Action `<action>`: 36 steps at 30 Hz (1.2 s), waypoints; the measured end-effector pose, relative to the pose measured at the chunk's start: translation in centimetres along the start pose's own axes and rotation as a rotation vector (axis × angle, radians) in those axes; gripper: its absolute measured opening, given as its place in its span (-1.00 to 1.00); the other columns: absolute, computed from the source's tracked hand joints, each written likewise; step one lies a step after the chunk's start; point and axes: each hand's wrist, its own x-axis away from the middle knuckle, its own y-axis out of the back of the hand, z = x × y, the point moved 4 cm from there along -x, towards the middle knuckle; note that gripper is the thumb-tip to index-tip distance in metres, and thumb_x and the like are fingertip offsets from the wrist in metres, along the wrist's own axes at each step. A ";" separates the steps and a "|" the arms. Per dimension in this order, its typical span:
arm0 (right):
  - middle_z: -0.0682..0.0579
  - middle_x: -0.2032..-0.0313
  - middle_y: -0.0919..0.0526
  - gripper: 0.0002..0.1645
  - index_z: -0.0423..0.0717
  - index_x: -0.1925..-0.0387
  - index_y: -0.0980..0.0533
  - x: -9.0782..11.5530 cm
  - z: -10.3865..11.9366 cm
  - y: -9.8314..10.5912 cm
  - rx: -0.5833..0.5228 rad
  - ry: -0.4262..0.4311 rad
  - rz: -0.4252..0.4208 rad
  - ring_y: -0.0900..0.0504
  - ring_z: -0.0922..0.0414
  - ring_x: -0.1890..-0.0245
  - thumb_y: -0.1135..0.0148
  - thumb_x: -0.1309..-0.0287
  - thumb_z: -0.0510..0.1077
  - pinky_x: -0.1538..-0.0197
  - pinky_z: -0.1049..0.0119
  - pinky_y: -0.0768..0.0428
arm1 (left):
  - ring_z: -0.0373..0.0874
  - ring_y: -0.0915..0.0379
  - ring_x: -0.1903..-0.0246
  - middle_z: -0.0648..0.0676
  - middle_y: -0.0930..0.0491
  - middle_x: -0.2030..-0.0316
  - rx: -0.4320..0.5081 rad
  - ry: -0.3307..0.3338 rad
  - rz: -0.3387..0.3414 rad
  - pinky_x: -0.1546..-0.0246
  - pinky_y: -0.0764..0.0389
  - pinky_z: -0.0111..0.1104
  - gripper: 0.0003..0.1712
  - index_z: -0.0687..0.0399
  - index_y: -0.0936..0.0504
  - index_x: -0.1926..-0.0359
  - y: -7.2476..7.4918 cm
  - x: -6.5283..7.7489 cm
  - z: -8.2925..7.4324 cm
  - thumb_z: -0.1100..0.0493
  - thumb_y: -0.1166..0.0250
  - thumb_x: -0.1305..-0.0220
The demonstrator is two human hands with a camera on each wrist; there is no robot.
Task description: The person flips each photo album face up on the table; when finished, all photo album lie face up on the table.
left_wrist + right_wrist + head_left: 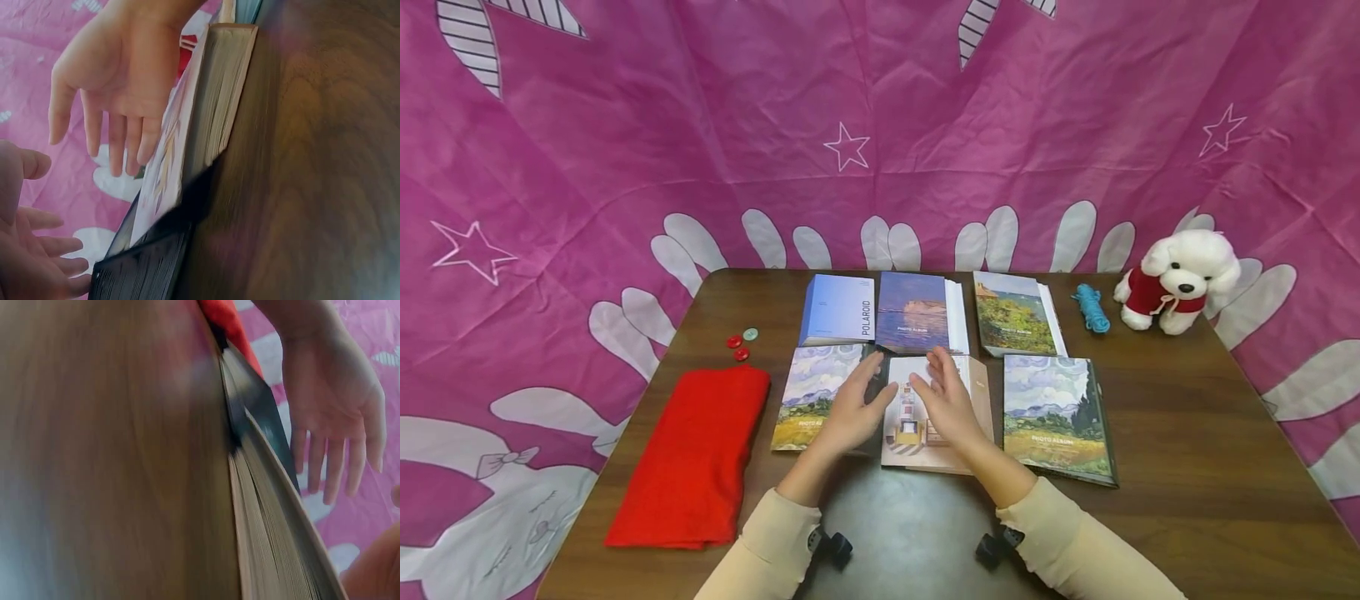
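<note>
My left hand (854, 410) hovers between a landscape-painting photo album (808, 396) and a cream album (910, 446) with a drawn room on its cover. Facing it, my right hand (951, 402) is above the cream album, partly covering it. Both hands have extended fingers, palms turned toward each other, and nothing between them. In the left wrist view, the cream album's page edges (220, 94) show beside a dark-covered album (140, 269). The right wrist view shows the left hand (334, 406) with straight fingers; only part of the right hand (378, 569) is visible.
Behind stand a blue Polaroid album (838, 308), a sea-cliff album (913, 312) and a garden album (1015, 317). Another landscape album (1056, 412) lies right. Around them are a red cloth (692, 458), buttons (742, 354), blue yarn (1091, 308) and a plush dog (1180, 283).
</note>
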 end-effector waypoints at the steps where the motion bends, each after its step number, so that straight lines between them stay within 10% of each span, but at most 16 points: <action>1: -0.32 -0.50 -0.12 -0.11 -0.28 -0.56 0.06 0.1 0.0 -0.6 -0.004 0.000 0.012 -0.13 -0.25 -0.49 -0.14 -0.46 -0.06 -0.52 -0.10 -0.07 | 0.21 -0.06 -0.49 0.29 -0.17 -0.50 0.003 0.000 -0.013 -0.44 -0.13 0.14 -0.26 0.30 -0.22 -0.50 0.3 0.2 0.2 -0.01 -0.16 -0.49; 10: -0.36 -0.54 0.01 -0.12 -0.38 -0.55 0.09 1.6 -0.4 -6.2 -0.149 -0.046 0.196 0.03 -0.18 -0.55 -0.11 -0.47 -0.11 -0.54 0.01 0.02 | 0.22 -0.18 -0.44 0.31 -0.19 -0.49 0.042 0.049 -0.107 -0.41 -0.23 0.08 -0.27 0.32 -0.23 -0.50 3.1 1.0 2.2 0.02 -0.18 -0.49; 23: -0.19 -0.57 0.00 -0.15 -0.15 -0.57 -0.05 1.7 -0.4 -7.8 -0.070 -0.165 0.224 0.01 -0.16 -0.55 -0.15 -0.44 0.02 -0.53 -0.08 -0.02 | 0.27 0.04 -0.51 0.34 0.02 -0.55 -0.077 0.370 -0.209 -0.48 0.02 0.14 -0.24 0.27 -0.25 -0.50 7.1 3.3 5.8 -0.10 -0.13 -0.48; 36: -0.28 -0.50 -0.16 -0.24 -0.33 -0.52 -0.12 1.0 -0.3 -8.2 -0.315 -0.249 0.081 -0.19 -0.21 -0.47 -0.03 -0.50 0.01 -0.46 -0.09 -0.23 | 0.24 -0.05 -0.49 0.26 -0.12 -0.52 -0.006 0.331 -0.130 -0.45 -0.07 0.16 -0.22 0.17 -0.35 -0.47 6.4 3.7 6.2 -0.15 -0.22 -0.40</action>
